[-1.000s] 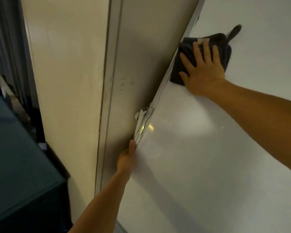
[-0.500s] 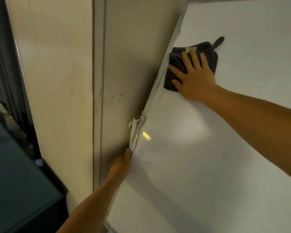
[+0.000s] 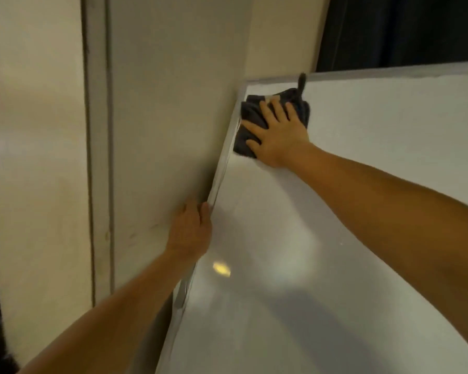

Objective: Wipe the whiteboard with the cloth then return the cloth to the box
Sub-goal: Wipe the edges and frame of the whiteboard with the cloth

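A large whiteboard (image 3: 349, 211) leans in front of me, its metal frame running diagonally from lower middle to upper middle. A dark grey cloth (image 3: 250, 117) with a small loop lies flat in the board's top left corner. My right hand (image 3: 277, 133) presses it against the surface with fingers spread. My left hand (image 3: 191, 228) grips the left edge of the frame lower down. No box is in view.
A beige wall (image 3: 173, 103) with a vertical grey strip (image 3: 97, 130) stands left of the board. A dark curtain or opening (image 3: 403, 28) shows above the board's top edge. A light reflection (image 3: 221, 268) glints on the board.
My right hand has pushed the cloth up into the board's top left corner. My left hand has slid higher along the frame edge. The view has tilted upward, showing the board's top edge.
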### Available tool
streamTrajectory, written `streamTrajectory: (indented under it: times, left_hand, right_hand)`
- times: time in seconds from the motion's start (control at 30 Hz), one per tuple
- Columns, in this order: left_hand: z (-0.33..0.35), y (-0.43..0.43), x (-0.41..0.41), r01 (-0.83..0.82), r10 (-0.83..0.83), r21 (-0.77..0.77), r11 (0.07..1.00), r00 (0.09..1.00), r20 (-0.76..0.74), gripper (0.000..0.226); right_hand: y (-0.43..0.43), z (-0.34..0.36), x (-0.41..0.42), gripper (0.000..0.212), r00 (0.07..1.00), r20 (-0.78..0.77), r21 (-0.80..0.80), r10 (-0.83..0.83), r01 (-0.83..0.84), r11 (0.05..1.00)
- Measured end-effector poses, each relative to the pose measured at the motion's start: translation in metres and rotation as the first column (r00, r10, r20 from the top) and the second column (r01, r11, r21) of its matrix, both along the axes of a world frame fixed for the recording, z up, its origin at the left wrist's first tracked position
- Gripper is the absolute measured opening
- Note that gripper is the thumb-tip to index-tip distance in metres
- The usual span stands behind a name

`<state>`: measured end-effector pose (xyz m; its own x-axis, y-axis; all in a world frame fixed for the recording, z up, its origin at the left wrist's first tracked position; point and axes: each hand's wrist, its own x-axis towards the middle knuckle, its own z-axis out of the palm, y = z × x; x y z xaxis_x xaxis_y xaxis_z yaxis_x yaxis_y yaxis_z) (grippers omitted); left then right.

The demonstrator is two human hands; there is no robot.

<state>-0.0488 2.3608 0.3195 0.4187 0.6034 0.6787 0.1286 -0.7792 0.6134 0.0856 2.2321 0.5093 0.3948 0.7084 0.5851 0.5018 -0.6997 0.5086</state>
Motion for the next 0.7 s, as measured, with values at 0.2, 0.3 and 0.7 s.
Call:
streamTrajectory:
  times: [0.2, 0.3, 0.7]
  left_hand:
    - [0.029, 0.004, 0.047, 0.186, -0.119, -0.418, 0.889, 0.976, 0.183, 0.051]
    - [0.02, 0.01, 0.057, 0.224, -0.098, -0.608, 0.761, 0.967, 0.234, 0.059]
    - [0.035, 0.022, 0.082, -0.008, 0.014, -0.533, 0.846, 1.0, 0.006, 0.036]
  right_hand:
    - [0.034, -0.089, -0.019, 0.058, 0.94, 0.051, -0.385, 0.337, -0.293, 0.875]
    - [0.02, -0.04, -0.004, 0.055, 0.904, 0.111, -0.52, 0.413, -0.302, 0.799]
    - [0.048, -0.074, 0.002, 0.048, 0.863, 0.089, -0.441, 0.498, -0.415, 0.796]
